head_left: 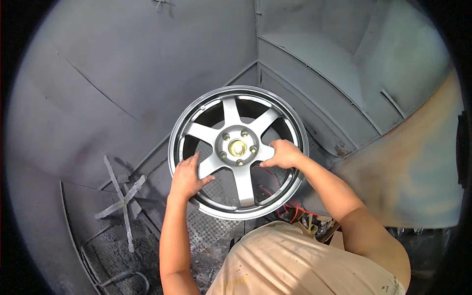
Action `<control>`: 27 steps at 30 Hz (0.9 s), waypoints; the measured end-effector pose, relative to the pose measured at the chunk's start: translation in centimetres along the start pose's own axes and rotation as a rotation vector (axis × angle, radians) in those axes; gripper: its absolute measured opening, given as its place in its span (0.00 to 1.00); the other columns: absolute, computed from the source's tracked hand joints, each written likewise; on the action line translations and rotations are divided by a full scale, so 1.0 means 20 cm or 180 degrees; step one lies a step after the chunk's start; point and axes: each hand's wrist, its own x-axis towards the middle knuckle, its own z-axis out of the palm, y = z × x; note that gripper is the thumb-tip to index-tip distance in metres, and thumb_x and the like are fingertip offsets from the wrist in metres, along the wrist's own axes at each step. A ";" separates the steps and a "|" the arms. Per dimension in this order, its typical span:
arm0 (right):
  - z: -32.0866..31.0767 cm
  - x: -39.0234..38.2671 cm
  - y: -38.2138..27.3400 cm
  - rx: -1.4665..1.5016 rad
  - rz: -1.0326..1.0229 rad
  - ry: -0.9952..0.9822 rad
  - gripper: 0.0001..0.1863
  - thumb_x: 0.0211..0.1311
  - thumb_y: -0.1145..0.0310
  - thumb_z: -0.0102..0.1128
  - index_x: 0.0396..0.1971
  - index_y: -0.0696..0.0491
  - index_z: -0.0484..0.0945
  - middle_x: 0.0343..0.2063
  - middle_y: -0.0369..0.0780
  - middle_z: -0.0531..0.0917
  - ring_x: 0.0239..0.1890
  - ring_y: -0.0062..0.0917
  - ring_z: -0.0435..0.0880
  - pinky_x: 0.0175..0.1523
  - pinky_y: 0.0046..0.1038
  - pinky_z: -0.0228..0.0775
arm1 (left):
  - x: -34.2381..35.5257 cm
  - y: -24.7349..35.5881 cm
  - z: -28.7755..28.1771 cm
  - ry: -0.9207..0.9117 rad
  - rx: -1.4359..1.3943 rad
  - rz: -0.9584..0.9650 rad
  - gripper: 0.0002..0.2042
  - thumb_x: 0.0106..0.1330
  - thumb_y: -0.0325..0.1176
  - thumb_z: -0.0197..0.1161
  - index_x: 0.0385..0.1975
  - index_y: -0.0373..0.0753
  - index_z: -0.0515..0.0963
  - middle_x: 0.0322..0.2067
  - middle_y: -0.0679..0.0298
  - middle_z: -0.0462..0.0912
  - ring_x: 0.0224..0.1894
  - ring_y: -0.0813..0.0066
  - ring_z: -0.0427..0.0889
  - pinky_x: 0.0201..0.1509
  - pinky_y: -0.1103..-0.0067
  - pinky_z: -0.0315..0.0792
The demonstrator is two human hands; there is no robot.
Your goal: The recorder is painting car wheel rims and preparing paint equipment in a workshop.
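Note:
A silver six-spoke wheel rim (242, 192) is held between my hands, face up, with a yellow centre (237, 148) and yellowish bolt holes. My left hand (189, 179) grips the lower-left spoke, fingers reaching over it and thumb toward the front. My right hand (282, 155) is wrapped on the right spoke, its thumb and fingers curled around it. Below the rim, a perforated metal plate (211, 231) shows in part. Whether the rim rests on anything underneath is hidden.
Grey coated walls (98, 73) surround me. A cross-shaped metal stand (124, 201) is at the left. Red hoses (296, 211) and a box of clutter (324, 226) lie below at the right, near a large curved tan panel (398, 182).

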 end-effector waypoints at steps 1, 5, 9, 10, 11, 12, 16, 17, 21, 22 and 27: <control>-0.01 0.00 0.04 0.0019 -0.0046 -0.0087 0.35 0.38 0.43 0.79 0.36 0.61 0.85 0.35 0.53 0.87 0.41 0.45 0.88 0.50 0.38 0.77 | 0.05 0.03 0.00 -0.0363 -0.0097 -0.0081 0.41 0.50 0.49 0.79 0.62 0.32 0.72 0.52 0.45 0.82 0.57 0.48 0.80 0.63 0.62 0.72; 0.00 0.01 0.13 -0.0017 -0.0297 0.0124 0.35 0.39 0.42 0.79 0.35 0.61 0.83 0.32 0.53 0.87 0.39 0.47 0.87 0.47 0.40 0.78 | 0.06 0.15 0.00 -0.0843 -0.0082 -0.0785 0.33 0.49 0.50 0.79 0.51 0.34 0.79 0.39 0.44 0.86 0.46 0.46 0.85 0.52 0.61 0.77; 0.04 0.01 0.20 -0.0078 -0.0445 0.0223 0.35 0.40 0.44 0.79 0.37 0.62 0.82 0.28 0.52 0.86 0.36 0.46 0.87 0.45 0.40 0.78 | 0.02 0.24 0.00 -0.0668 0.0066 -0.0912 0.33 0.49 0.50 0.78 0.51 0.36 0.79 0.37 0.44 0.86 0.44 0.45 0.86 0.51 0.60 0.78; 0.04 0.01 0.20 -0.0081 -0.0459 0.0205 0.35 0.40 0.44 0.79 0.37 0.62 0.82 0.28 0.52 0.86 0.36 0.46 0.87 0.45 0.40 0.78 | 0.00 0.26 0.01 -0.0605 0.0136 -0.0958 0.33 0.50 0.51 0.78 0.51 0.36 0.79 0.36 0.44 0.86 0.44 0.46 0.86 0.51 0.60 0.78; 0.05 0.01 0.21 -0.0120 -0.0499 0.0249 0.36 0.41 0.44 0.79 0.38 0.62 0.81 0.27 0.52 0.86 0.35 0.47 0.87 0.44 0.41 0.78 | -0.01 0.27 0.01 -0.0541 0.0210 -0.0998 0.33 0.50 0.51 0.78 0.51 0.36 0.79 0.36 0.44 0.86 0.43 0.46 0.86 0.51 0.59 0.78; 0.05 0.01 0.21 -0.0157 -0.0536 0.0298 0.36 0.41 0.44 0.79 0.39 0.62 0.81 0.27 0.52 0.86 0.35 0.47 0.87 0.43 0.41 0.79 | -0.03 0.26 0.04 -0.0496 0.0264 -0.0961 0.32 0.49 0.51 0.78 0.51 0.36 0.78 0.35 0.45 0.87 0.42 0.46 0.86 0.49 0.60 0.79; 0.09 0.00 0.25 -0.0154 -0.0843 0.0560 0.35 0.41 0.43 0.79 0.36 0.61 0.80 0.24 0.51 0.85 0.32 0.48 0.87 0.40 0.43 0.79 | -0.09 0.26 0.13 -0.0224 0.0396 -0.0921 0.31 0.48 0.49 0.79 0.48 0.37 0.78 0.33 0.48 0.87 0.39 0.48 0.87 0.44 0.62 0.80; 0.09 0.00 0.27 -0.0149 -0.0846 0.0552 0.35 0.41 0.43 0.79 0.36 0.61 0.80 0.24 0.51 0.85 0.32 0.48 0.87 0.40 0.43 0.79 | -0.10 0.26 0.15 -0.0229 0.0399 -0.0929 0.31 0.48 0.49 0.79 0.48 0.37 0.78 0.33 0.48 0.87 0.39 0.48 0.87 0.44 0.62 0.80; 0.12 0.02 0.34 -0.0258 -0.1008 0.0692 0.35 0.41 0.44 0.79 0.38 0.59 0.80 0.22 0.49 0.84 0.30 0.47 0.87 0.38 0.42 0.79 | -0.12 0.28 0.23 0.0028 0.0303 -0.0946 0.34 0.46 0.50 0.80 0.53 0.40 0.78 0.32 0.51 0.87 0.38 0.51 0.88 0.44 0.63 0.80; 0.13 0.02 0.36 -0.0246 -0.1163 0.0881 0.35 0.40 0.44 0.80 0.38 0.59 0.80 0.21 0.47 0.84 0.28 0.45 0.87 0.36 0.41 0.79 | -0.11 0.30 0.23 -0.0039 0.0141 -0.0944 0.39 0.46 0.50 0.81 0.58 0.40 0.74 0.35 0.50 0.87 0.40 0.51 0.87 0.46 0.63 0.80; 0.13 0.04 0.37 -0.0147 -0.1463 0.0999 0.33 0.42 0.45 0.79 0.38 0.56 0.79 0.25 0.48 0.86 0.29 0.45 0.87 0.36 0.42 0.80 | 0.00 0.12 0.41 0.1768 -0.4414 -0.1411 0.45 0.63 0.53 0.70 0.74 0.36 0.54 0.64 0.52 0.75 0.68 0.54 0.72 0.66 0.64 0.69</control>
